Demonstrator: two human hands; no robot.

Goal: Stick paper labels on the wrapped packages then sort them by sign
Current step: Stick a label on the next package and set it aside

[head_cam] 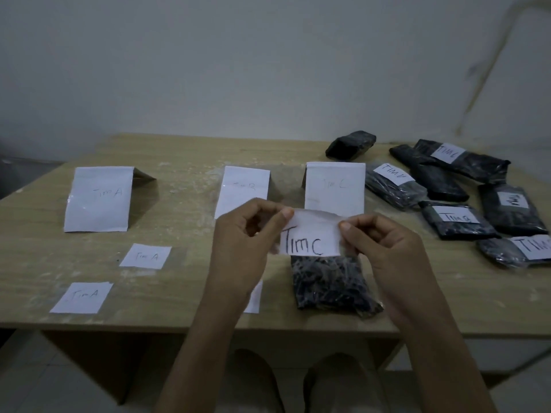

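Note:
My left hand (pixel 241 248) and my right hand (pixel 384 245) pinch the two upper corners of a white paper label reading "Tim C" (pixel 310 236), held just above a black wrapped package (pixel 328 281) that lies near the table's front edge. Three folded paper signs stand on the table: "Tim A" (pixel 100 198) at the left, "Tim B" (pixel 243 186) in the middle, "Tim C" (pixel 335 186) to its right. Two loose "Tim A" labels (pixel 146 256) (pixel 82 297) lie at front left. Another loose label (pixel 255 296) is partly hidden under my left wrist.
Several black wrapped packages, most bearing white labels, are heaped at the right of the wooden table (pixel 185 281), among them one (pixel 390 183) beside the "Tim C" sign and one (pixel 457 222) nearer me. An unlabelled black package (pixel 350 144) lies at the back.

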